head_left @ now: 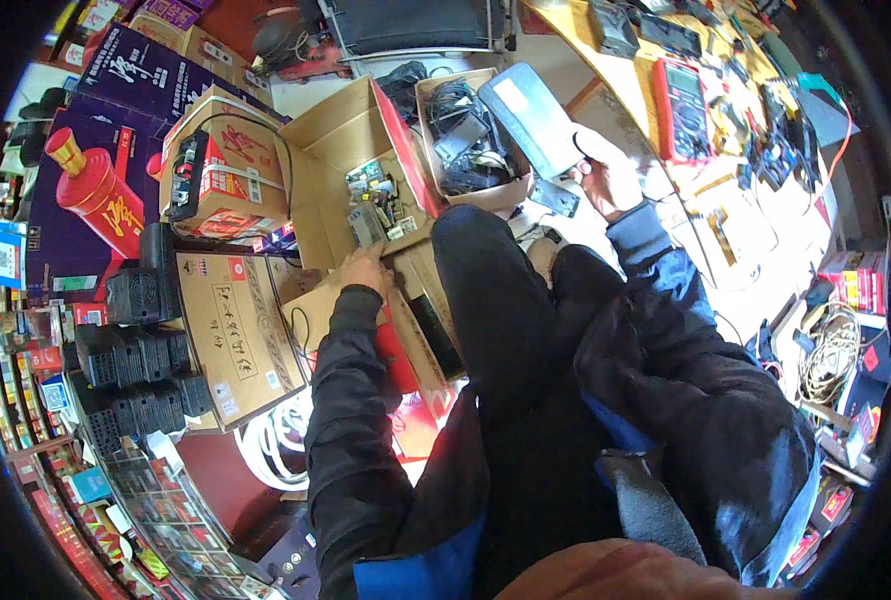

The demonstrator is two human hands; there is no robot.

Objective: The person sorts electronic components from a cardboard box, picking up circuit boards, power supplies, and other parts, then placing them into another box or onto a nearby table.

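Note:
A flat, pale blue-grey rectangular box [533, 118] is tilted over the right side of a small carton [518, 190] of black cables and adapters. My right hand [608, 178] grips its near right end, thumb on top. Just below that hand lies a dark, phone-like slab [555, 198]. To the left, an open cardboard box [315, 150] holds several small circuit boards and metal-cased parts [375, 200]. My left hand [365, 272] is closed over the near flap edge of this box; its fingertips are partly hidden.
A wooden workbench [605, 60] at the far right carries a red multimeter [682, 110], tools and wires. Stacked cartons [235, 330] and black blocky units [135, 370] stand on the left. White coiled cable [265, 445] lies below them. My knees are close to both open boxes.

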